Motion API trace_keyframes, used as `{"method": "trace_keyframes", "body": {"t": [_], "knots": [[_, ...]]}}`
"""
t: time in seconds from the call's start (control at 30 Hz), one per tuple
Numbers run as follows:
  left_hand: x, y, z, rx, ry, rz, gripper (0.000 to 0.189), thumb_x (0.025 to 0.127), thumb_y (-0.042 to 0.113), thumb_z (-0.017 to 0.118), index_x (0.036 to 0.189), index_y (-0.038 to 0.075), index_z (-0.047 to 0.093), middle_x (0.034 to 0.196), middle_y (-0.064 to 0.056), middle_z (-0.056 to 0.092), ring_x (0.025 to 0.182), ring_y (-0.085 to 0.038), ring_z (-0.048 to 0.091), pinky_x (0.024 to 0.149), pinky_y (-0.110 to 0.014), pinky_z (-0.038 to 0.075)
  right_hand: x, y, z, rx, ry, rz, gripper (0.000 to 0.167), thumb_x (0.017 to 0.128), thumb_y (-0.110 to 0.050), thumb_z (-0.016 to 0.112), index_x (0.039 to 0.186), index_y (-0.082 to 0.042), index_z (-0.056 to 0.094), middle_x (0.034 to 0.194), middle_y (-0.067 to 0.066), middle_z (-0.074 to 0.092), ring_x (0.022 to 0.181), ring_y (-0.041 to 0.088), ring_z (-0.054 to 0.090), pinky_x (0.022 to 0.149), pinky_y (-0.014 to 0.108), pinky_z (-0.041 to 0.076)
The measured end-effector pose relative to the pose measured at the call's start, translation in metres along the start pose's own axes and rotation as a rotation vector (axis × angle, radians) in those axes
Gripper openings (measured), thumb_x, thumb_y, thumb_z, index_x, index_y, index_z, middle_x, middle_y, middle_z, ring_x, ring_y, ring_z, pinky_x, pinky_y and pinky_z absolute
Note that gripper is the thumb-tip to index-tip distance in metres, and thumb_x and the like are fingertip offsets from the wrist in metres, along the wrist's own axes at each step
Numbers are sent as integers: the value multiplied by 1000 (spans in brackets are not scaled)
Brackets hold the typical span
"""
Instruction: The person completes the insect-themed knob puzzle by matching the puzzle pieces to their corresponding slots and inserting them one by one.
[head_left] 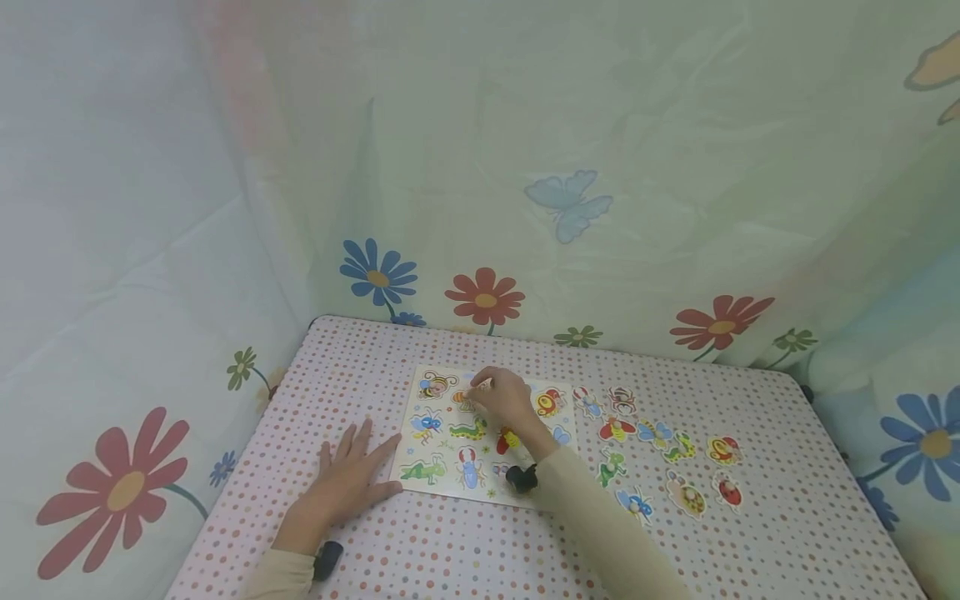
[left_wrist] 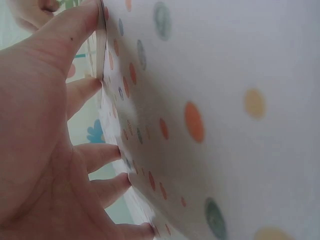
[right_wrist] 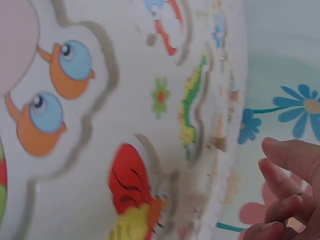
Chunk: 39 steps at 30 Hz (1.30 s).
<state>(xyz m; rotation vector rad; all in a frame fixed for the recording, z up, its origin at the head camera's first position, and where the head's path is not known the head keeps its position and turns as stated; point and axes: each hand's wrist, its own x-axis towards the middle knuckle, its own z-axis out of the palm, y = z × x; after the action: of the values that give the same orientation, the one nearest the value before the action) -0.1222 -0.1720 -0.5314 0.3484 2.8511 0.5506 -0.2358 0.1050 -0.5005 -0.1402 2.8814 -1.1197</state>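
Note:
A white insect puzzle board (head_left: pixel 447 493) lies on the dotted table, with colourful bugs across its face. My left hand (head_left: pixel 337 487) rests beside its left edge with fingers spread; in the left wrist view the thumb (left_wrist: pixel 75 35) touches the board's edge and the other fingertips meet the cloth. Over the board's upper middle is my right hand (head_left: pixel 506 400), its fingertips close to an orange striped insect (head_left: pixel 462 401). Seen from the right wrist, the fingers (right_wrist: pixel 287 155) are loosely bent and no piece shows between them. The hand and forearm hide part of the board.
Several loose insect pieces lie right of the board, among them a ladybird (head_left: pixel 727 490), a green grasshopper (head_left: pixel 611 468) and a red-winged bug (head_left: pixel 617 429). A flower-printed curtain (head_left: pixel 465 208) stands behind the table's far edge.

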Motion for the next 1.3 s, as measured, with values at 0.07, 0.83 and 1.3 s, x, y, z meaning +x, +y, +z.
{"method": "trace_keyframes", "body": {"t": [0.07,0.83,1.3], "knots": [[-1,1,-1,-2,4,2,75,91,54,66,155,28,39,164,-21,11,148,-47,5,110,-75,0,-3,-1,-7,15,17,-23,12,89,-23,77,96,-13,75,79,2,59,69,20,48,64,37,39],[0,-2,0,-3,-10,-4,76,91,55,66,156,29,37,164,-21,9,148,-47,5,110,-75,-1,-44,8,-92,30,161,-140,18,91,-20,75,104,-8,75,68,4,42,53,17,31,48,30,27],[2,-2,2,7,-25,-17,76,91,58,64,156,29,36,165,-19,6,149,-46,2,110,-74,-2,-67,51,-128,-30,237,-121,20,93,-22,74,106,-6,73,71,4,40,49,12,27,45,28,27]]}}
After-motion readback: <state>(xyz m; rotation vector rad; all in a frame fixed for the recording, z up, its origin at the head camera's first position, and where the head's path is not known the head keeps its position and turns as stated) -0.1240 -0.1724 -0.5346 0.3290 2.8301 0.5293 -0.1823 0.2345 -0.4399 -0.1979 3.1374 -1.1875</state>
